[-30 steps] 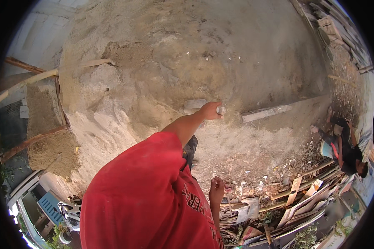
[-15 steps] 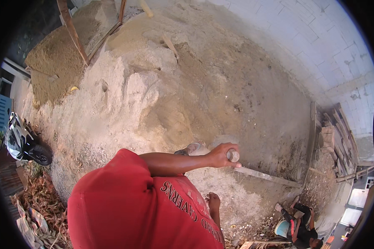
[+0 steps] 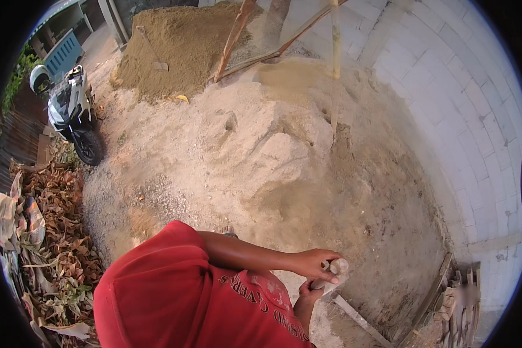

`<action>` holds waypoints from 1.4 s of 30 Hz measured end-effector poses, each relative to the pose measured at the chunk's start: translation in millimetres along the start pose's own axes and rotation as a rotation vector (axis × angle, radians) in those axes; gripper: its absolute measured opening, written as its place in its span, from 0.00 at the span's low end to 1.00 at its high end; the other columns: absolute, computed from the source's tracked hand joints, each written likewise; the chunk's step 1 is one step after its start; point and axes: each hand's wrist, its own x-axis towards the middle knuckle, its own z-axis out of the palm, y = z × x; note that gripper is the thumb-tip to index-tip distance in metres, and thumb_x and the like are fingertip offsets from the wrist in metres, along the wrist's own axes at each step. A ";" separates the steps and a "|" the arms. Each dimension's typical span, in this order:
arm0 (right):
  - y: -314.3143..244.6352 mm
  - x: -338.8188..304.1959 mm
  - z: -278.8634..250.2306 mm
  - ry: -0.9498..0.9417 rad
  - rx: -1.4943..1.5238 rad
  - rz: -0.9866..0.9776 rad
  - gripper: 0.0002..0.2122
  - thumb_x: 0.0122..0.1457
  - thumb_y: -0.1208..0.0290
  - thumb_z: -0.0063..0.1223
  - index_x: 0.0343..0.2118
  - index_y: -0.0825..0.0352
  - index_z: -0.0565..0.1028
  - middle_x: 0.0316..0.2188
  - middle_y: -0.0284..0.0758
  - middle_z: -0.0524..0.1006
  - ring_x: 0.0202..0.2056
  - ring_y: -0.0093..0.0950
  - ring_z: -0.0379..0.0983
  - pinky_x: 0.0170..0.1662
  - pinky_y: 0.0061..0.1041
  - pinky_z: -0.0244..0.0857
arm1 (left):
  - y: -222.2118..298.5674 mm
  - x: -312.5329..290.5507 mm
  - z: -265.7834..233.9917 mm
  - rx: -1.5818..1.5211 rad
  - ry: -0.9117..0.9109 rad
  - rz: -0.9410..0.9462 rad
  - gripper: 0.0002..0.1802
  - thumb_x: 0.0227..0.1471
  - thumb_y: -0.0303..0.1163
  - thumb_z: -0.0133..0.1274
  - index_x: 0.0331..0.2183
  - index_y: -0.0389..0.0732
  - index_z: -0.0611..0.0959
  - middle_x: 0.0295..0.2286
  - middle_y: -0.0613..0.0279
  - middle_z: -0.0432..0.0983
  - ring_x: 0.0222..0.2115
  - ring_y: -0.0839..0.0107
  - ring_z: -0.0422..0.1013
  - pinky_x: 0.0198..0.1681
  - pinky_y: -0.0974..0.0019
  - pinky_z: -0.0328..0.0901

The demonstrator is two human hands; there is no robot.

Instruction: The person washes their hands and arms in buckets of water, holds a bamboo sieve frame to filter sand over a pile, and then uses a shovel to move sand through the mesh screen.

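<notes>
My left hand [image 3: 318,264] reaches across in front of my red shirt, its fingers closed round a pale thing with a round end [image 3: 339,266], perhaps a handle seen end-on. Just below it is my right hand [image 3: 308,293], its fingers curled around a greyish piece [image 3: 318,283]. Whether that piece belongs to the same thing I cannot tell. Beyond both hands lies dusty, pale ground [image 3: 272,174] with uneven mounds. A long, straight board [image 3: 362,323] rests on the ground, running from near my hands toward the lower right.
A white block wall [image 3: 464,116] curves along the right. Timber pieces [image 3: 455,319] are stacked at its foot. Wooden props [image 3: 232,40] stand by a brown sand heap [image 3: 174,49]. A motorcycle [image 3: 75,116] is parked at left, beyond a dry leaf pile [image 3: 61,243].
My view has swung left, so the scene sits farther right. My right hand has come up from beside my shirt to just under the left hand, which keeps its hold. The sitting person has left the view.
</notes>
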 end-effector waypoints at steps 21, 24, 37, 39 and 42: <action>213.2 113.4 134.4 0.012 -0.351 0.581 0.28 0.52 0.73 0.53 0.55 0.77 0.59 0.41 0.50 0.69 0.38 0.39 0.71 0.35 0.30 0.75 | -211.0 -690.1 -343.7 -0.277 1.663 -1.232 0.10 0.56 0.37 0.50 0.33 0.41 0.80 0.21 0.63 0.72 0.13 0.72 0.64 0.14 0.66 0.56; 243.8 108.6 136.0 0.051 -0.512 0.753 0.27 0.55 0.73 0.50 0.56 0.77 0.57 0.41 0.50 0.69 0.38 0.38 0.72 0.36 0.30 0.75 | -244.6 -543.4 -351.6 -0.321 1.489 -1.004 0.16 0.58 0.40 0.51 0.42 0.39 0.80 0.25 0.63 0.76 0.19 0.73 0.68 0.21 0.67 0.63; 348.1 120.7 290.4 -0.708 -2.702 0.716 0.15 0.54 0.65 0.50 0.35 0.75 0.76 0.26 0.43 0.80 0.22 0.33 0.77 0.25 0.35 0.70 | -166.8 -353.4 -442.1 0.194 1.198 -0.609 0.21 0.56 0.43 0.55 0.44 0.37 0.82 0.36 0.51 0.81 0.39 0.62 0.77 0.43 0.63 0.70; 386.0 100.8 303.8 -0.790 -2.921 0.697 0.15 0.54 0.66 0.47 0.36 0.74 0.77 0.27 0.43 0.80 0.23 0.34 0.78 0.27 0.34 0.70 | -197.6 -414.3 -444.6 -0.072 1.432 -0.659 0.19 0.56 0.42 0.54 0.43 0.38 0.83 0.32 0.61 0.80 0.29 0.74 0.73 0.32 0.68 0.68; 440.1 63.0 319.9 -0.938 -3.177 0.716 0.15 0.54 0.68 0.44 0.38 0.72 0.78 0.28 0.42 0.81 0.25 0.34 0.79 0.30 0.35 0.71 | -249.9 -525.3 -415.6 -0.482 1.631 -0.803 0.18 0.59 0.40 0.52 0.46 0.38 0.78 0.33 0.60 0.79 0.22 0.73 0.70 0.23 0.69 0.64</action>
